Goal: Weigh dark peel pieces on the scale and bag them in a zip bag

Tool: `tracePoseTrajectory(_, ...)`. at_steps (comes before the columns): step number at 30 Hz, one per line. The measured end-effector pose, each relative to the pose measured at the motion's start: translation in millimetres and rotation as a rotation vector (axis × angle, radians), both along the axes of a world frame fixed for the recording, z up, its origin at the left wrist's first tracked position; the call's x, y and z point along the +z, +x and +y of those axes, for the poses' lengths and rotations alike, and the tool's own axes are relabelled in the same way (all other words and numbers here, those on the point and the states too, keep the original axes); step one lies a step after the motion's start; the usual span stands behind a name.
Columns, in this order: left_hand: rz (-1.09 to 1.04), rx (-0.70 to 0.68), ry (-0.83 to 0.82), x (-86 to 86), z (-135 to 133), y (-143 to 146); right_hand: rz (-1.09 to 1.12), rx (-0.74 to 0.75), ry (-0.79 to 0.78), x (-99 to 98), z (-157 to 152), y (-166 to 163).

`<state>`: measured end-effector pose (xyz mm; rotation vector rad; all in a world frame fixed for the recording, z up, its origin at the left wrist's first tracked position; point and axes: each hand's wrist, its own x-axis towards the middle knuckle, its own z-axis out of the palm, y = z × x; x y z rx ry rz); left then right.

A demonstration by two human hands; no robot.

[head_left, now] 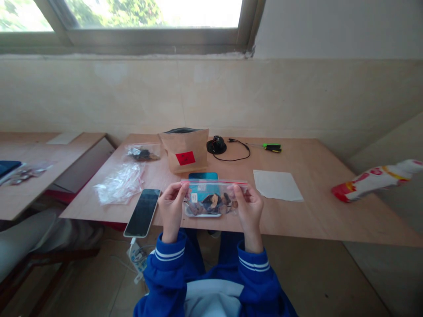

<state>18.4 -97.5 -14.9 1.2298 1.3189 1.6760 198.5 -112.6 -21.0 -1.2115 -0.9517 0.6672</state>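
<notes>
Both hands hold up a clear zip bag (213, 193) with a red seal strip along its top and dark brown pieces at its bottom. My left hand (172, 209) pinches the bag's left edge. My right hand (248, 208) grips its right edge. The bag hangs just above the front edge of the wooden table (317, 207). Behind the bag, a small scale (202, 176) with a blue top shows through the plastic.
A phone (142, 212) lies left of my hands, overhanging the edge. Behind are a brown paper pouch (187, 152) with a red label, empty clear bags (119, 182), a filled bag (142, 153), a black cabled device (216, 145), a green-handled tool (272, 147) and a white sheet (277, 185).
</notes>
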Motion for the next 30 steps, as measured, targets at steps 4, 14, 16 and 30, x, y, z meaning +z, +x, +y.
tracePoseTrajectory(4,0.032,0.013,0.001,3.1,-4.5,-0.4,0.025,0.000,0.022,-0.7,-2.9,-0.4)
tracePoseTrajectory(14,0.108,-0.030,0.057,10.0,-10.7,5.9,-0.044,0.030,0.045,-5.0,0.7,12.9)
tracePoseTrajectory(16,0.155,-0.095,0.080,9.2,-9.4,5.5,-0.243,-0.012,0.108,1.8,-1.6,19.5)
tracePoseTrajectory(30,0.359,-0.288,0.204,27.5,-3.1,11.2,-0.713,0.270,0.188,33.1,-7.4,1.5)
